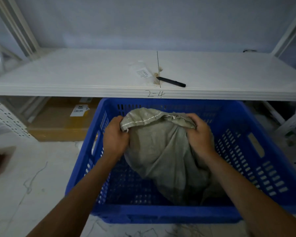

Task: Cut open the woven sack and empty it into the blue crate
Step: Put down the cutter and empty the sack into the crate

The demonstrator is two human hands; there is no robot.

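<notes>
A grey-green woven sack stands inside the blue slotted crate on the floor, its bulk resting on the crate's bottom. Its top edge has a white stitched seam and is folded over toward the far side. My left hand grips the sack's upper left corner. My right hand clutches bunched fabric at the upper right. A black-handled knife lies on the white shelf behind the crate, untouched.
The shelf's front edge carries the handwritten mark "2-4" and overhangs the crate's far rim. A small clear bag with a label lies near the knife. Cardboard boxes sit under the shelf at left. Loose threads litter the floor.
</notes>
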